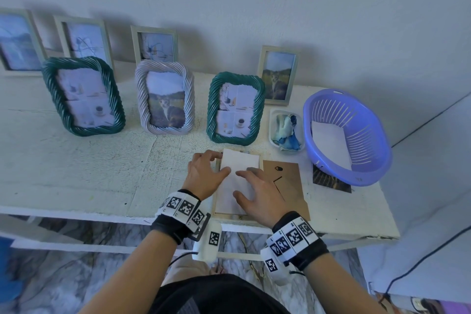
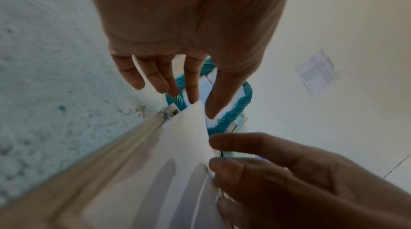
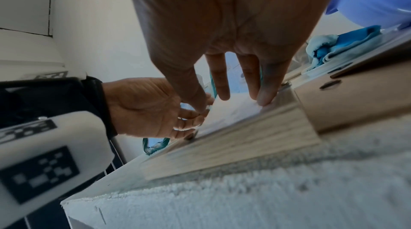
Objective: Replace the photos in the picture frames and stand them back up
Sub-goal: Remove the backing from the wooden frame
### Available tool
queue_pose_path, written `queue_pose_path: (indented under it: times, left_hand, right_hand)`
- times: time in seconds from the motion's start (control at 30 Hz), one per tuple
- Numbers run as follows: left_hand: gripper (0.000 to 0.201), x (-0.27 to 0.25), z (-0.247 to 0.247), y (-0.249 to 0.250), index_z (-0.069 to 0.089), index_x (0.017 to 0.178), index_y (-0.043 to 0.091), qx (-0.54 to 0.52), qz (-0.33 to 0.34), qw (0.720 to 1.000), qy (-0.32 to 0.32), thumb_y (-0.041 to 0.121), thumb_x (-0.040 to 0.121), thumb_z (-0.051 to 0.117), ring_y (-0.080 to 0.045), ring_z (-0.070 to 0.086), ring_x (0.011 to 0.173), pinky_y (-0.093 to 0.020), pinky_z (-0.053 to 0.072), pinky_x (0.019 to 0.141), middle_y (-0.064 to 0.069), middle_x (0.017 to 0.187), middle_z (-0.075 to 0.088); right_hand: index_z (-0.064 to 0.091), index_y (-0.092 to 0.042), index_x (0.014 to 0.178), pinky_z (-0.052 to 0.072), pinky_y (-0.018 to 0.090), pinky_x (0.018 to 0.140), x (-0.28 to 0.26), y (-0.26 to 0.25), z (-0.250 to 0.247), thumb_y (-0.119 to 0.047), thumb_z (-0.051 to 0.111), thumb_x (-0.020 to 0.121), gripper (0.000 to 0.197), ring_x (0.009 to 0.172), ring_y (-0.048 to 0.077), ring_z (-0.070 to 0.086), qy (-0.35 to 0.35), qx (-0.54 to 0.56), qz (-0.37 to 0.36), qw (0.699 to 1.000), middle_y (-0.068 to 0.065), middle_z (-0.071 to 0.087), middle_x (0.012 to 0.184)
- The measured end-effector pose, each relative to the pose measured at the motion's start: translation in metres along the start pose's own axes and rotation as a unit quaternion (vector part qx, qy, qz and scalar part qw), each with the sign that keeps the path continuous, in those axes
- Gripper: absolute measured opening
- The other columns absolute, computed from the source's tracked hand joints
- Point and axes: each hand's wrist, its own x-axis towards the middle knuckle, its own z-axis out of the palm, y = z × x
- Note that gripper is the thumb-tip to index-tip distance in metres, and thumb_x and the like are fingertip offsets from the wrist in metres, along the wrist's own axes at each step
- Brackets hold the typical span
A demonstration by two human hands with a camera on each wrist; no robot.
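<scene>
A pale wooden picture frame (image 1: 229, 214) lies face down at the table's front edge. A white photo (image 1: 240, 160) rests on its back, blank side up. My left hand (image 1: 216, 163) pinches the photo's upper left corner, thumb on top and fingers curled at the frame's edge. My right hand (image 1: 254, 186) lies flat with spread fingers on the photo's middle. In the left wrist view the photo's corner (image 2: 191, 120) sits between thumb and index finger above the frame's rail (image 2: 111, 153). The right wrist view shows my right fingertips (image 3: 264, 99) on the photo. The brown backing board (image 1: 290, 178) lies just right of the frame.
Three twisted-rim frames, the nearest one green (image 1: 234, 109), stand just behind my hands, with several plain frames against the wall. A small tray of cloths (image 1: 286, 130) and a purple basket (image 1: 349, 135) holding white paper sit at the right. A dark photo (image 1: 331, 181) lies under the basket's edge.
</scene>
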Motion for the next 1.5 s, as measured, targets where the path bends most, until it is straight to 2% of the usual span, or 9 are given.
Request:
queue_pose_path:
  times: [0.2,0.37,0.5,0.63,0.77,0.9,1.1,1.37,1.5]
  left_hand:
    - [0.029,-0.003,-0.004,0.011,0.054,0.109,0.025,-0.095,0.063,0.993,-0.023,0.012,0.086,0.065,-0.015,0.066,0.08,-0.025,0.049,0.071,-0.001,0.094,0.068]
    - [0.027,-0.003,-0.013,0.019,0.053,0.112,0.026,-0.213,0.05,0.975,0.019,0.011,0.091,0.062,-0.02,0.069,0.08,-0.044,0.06,0.066,-0.003,0.095,0.069]
    - [0.017,-0.006,-0.022,0.024,0.057,0.103,0.019,-0.28,0.032,0.959,0.038,0.006,0.092,0.06,-0.022,0.067,0.083,-0.046,0.058,0.065,-0.005,0.097,0.068]
    - [0.013,-0.009,-0.017,0.019,0.069,0.103,0.027,-0.17,0.064,0.983,0.02,0.032,0.093,0.063,-0.009,0.065,0.098,-0.041,0.058,0.082,0.008,0.11,0.068]
    - [0.058,-0.027,-0.012,0.036,0.067,0.117,0.024,-0.247,0.041,0.964,-0.085,0.07,0.083,0.055,-0.005,0.059,0.114,-0.039,0.058,0.087,0.007,0.127,0.061]
    - [0.043,-0.036,-0.011,0.044,0.068,0.114,0.01,-0.39,0.011,0.914,-0.108,0.042,0.099,0.044,-0.02,0.067,0.107,-0.041,0.057,0.088,-0.009,0.111,0.072]
    - [0.025,-0.031,0.001,0.038,0.063,0.115,0.002,-0.441,0.016,0.895,-0.063,0.011,0.102,0.043,-0.029,0.069,0.102,-0.044,0.054,0.089,-0.013,0.11,0.072]
    - [0.032,-0.018,0.019,0.061,0.055,0.126,0.019,-0.205,0.088,0.974,-0.049,0.022,0.094,0.061,-0.011,0.067,0.094,-0.033,0.059,0.073,0.001,0.11,0.068]
    - [0.04,-0.003,0.034,0.088,0.055,0.129,0.021,-0.063,0.19,0.979,-0.038,0.024,0.091,0.064,-0.009,0.058,0.104,-0.023,0.047,0.087,0.003,0.121,0.058]
  right_hand:
    - [0.05,-0.022,0.135,0.039,0.028,0.098,-0.001,-0.002,-0.005,-0.039,0.055,0.091,0.048,0.121,0.024,0.05,0.027,0.007,-0.023,0.999,0.003,0.045,0.14]
    - [0.032,-0.029,0.145,0.04,0.024,0.098,-0.004,-0.005,-0.027,-0.039,0.053,0.094,0.056,0.125,0.013,0.045,0.11,0.028,0.014,0.993,-0.005,0.034,0.149]
    - [0.048,-0.029,0.124,0.055,0.032,0.085,0.002,-0.006,-0.036,-0.026,0.06,0.093,0.033,0.102,0.01,0.062,0.108,0.297,0.104,0.943,-0.001,0.065,0.117]
    - [0.059,-0.013,0.107,0.056,0.029,0.062,0.0,-0.018,-0.046,-0.001,0.057,0.092,0.019,0.081,0.02,0.065,0.14,0.439,0.075,0.885,0.011,0.071,0.088]
    - [0.063,-0.024,0.104,0.053,0.023,0.072,-0.002,-0.027,-0.048,-0.007,0.062,0.092,0.021,0.087,0.009,0.067,0.141,0.405,0.005,0.903,-0.004,0.073,0.089]
    - [0.067,-0.032,0.11,0.052,0.036,0.09,-0.006,-0.028,-0.047,-0.036,0.06,0.093,0.019,0.105,0.011,0.065,0.084,0.363,-0.009,0.928,-0.009,0.071,0.107]
    - [0.06,-0.025,0.122,0.05,0.023,0.087,-0.011,-0.009,-0.046,-0.034,0.061,0.091,0.033,0.106,0.005,0.06,0.153,0.264,0.026,0.952,-0.011,0.064,0.115]
    - [0.06,-0.011,0.103,0.051,0.034,0.052,-0.056,0.032,-0.072,-0.009,0.058,0.095,0.008,0.064,0.037,0.063,0.122,0.421,0.175,0.882,0.013,0.071,0.085]
    - [0.059,-0.005,0.104,0.037,0.026,0.041,-0.097,0.063,-0.085,-0.008,0.053,0.098,0.009,0.041,0.022,0.042,0.134,0.408,0.229,0.873,0.014,0.06,0.061]
